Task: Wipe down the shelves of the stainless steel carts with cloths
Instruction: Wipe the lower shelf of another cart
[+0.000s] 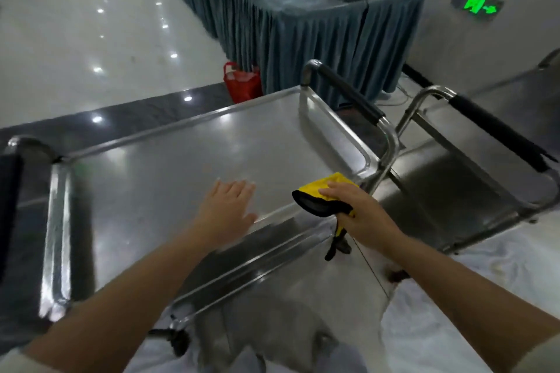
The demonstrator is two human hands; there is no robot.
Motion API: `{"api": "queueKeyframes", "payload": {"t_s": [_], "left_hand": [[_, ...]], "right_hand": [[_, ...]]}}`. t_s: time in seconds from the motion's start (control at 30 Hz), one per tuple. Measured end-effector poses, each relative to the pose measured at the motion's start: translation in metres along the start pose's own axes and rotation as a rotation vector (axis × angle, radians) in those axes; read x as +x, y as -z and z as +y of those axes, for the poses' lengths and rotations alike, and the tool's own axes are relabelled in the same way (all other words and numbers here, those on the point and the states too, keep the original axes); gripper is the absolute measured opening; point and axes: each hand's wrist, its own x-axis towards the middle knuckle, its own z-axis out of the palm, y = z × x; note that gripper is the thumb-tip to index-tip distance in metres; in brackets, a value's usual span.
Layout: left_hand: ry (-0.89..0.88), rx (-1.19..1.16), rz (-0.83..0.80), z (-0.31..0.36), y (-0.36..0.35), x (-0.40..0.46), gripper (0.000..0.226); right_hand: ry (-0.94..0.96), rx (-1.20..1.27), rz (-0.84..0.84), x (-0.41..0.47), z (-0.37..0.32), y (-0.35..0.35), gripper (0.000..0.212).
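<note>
Your cloth [325, 194]: yellow face, black edging. Cart shelf [181, 166]: bare silver steel, handles [348, 94] black. Behind it you have a pleated grey-blue table skirt [303, 39], a red bag [242, 82], a green-lit sign [478, 3], and a glossy white floor [91, 24].

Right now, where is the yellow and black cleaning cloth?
In the head view, the yellow and black cleaning cloth lies under the right hand, at the right near corner of the stainless steel cart's top shelf.
</note>
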Motion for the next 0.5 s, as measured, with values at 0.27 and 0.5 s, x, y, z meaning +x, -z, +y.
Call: {"api": "queueKeyframes", "payload": {"t_s": [0.27, 0.5], "left_hand": [[0.299, -0.056, -0.052, 0.047, -0.015, -0.045, 0.069], [0.387, -0.083, -0.092, 0.072, -0.024, -0.092, 0.07]], "right_hand": [[0.212, 0.082, -0.257, 0.037, 0.028, 0.016, 0.054], [0.274, 0.14, -0.374, 0.034, 0.021, -0.024, 0.056]]}}
